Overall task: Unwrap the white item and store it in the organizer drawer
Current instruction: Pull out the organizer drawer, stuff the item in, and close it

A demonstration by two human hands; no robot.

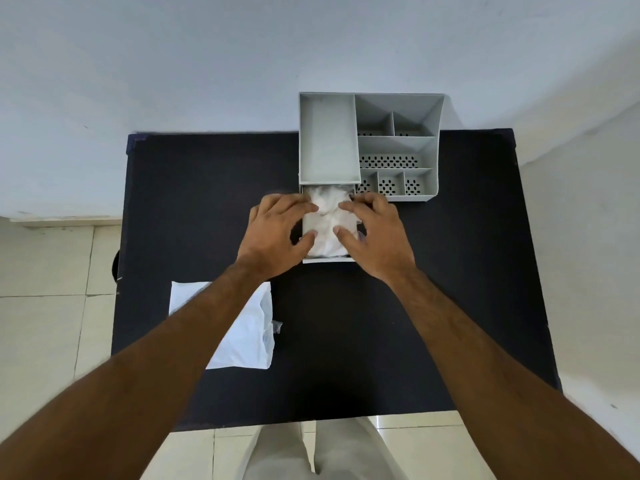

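Pressing the crumpled white item (329,223) into the pulled-out drawer (328,260), we are spreading both hands (277,233) (374,237) flat; black worktop (450,271) lying open around us.

No readable text anywhere. Grey organizer (398,140), its open drawer (327,260), the white item (329,220) inside it and the white wrapper (249,337) on the black bench (381,323) all look plain: no labels, brands, numbers or signs legible at this resolution.

Single head-worn view, steeply down and forward over black table (433,323).
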